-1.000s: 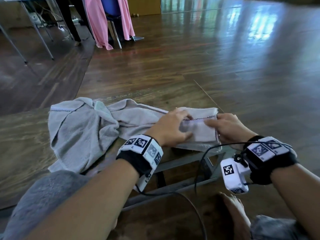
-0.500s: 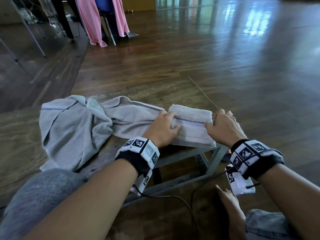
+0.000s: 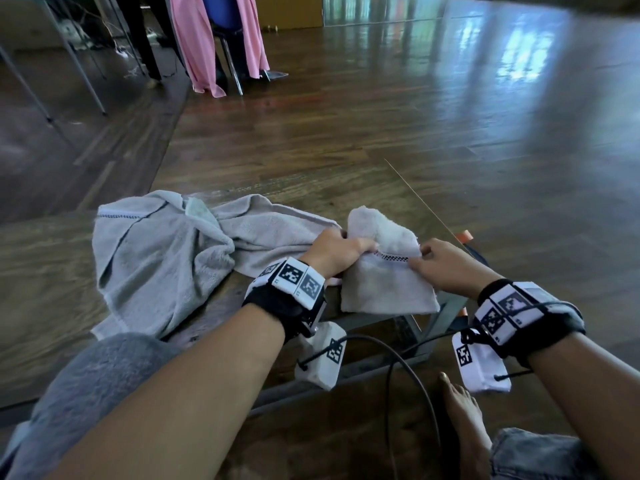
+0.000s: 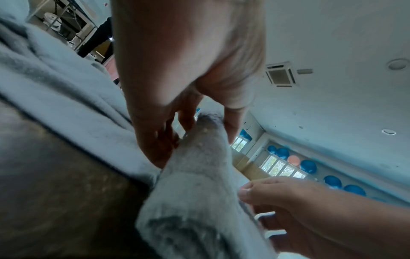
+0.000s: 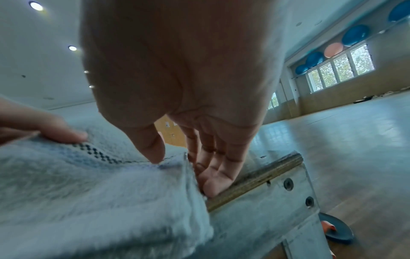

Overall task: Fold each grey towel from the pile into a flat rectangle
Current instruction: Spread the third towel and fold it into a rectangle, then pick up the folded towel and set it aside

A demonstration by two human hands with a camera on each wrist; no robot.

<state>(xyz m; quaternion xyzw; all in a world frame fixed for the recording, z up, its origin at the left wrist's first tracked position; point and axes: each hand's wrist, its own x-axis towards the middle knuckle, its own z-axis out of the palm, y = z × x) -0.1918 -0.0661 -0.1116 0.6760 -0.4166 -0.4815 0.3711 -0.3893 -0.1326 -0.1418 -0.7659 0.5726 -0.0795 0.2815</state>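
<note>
A small folded grey towel (image 3: 384, 282) with a checked border sits at the low wooden table's (image 3: 45, 265) front right corner. Its far part is lifted into a peak and its near part hangs over the front edge. My left hand (image 3: 360, 245) pinches the towel's left side at the border, thumb and fingers closing on the fold (image 4: 204, 133). My right hand (image 3: 420, 259) pinches the right edge, thumb (image 5: 153, 149) on top and fingers tucked under the towel (image 5: 88, 184). A loose, crumpled grey towel (image 3: 156, 258) lies to the left on the table.
The table's metal frame (image 5: 266, 206) and leg stand below the towel. A black cable (image 3: 391, 375) loops under my wrists, and my bare foot (image 3: 464, 420) is on the wooden floor. A chair draped in pink cloth (image 3: 214, 39) stands far back left.
The folded towel lay flat under both hands before. Both hands now pinch it at the checked border, and it is raised into a peak with its near part hanging over the table edge.
</note>
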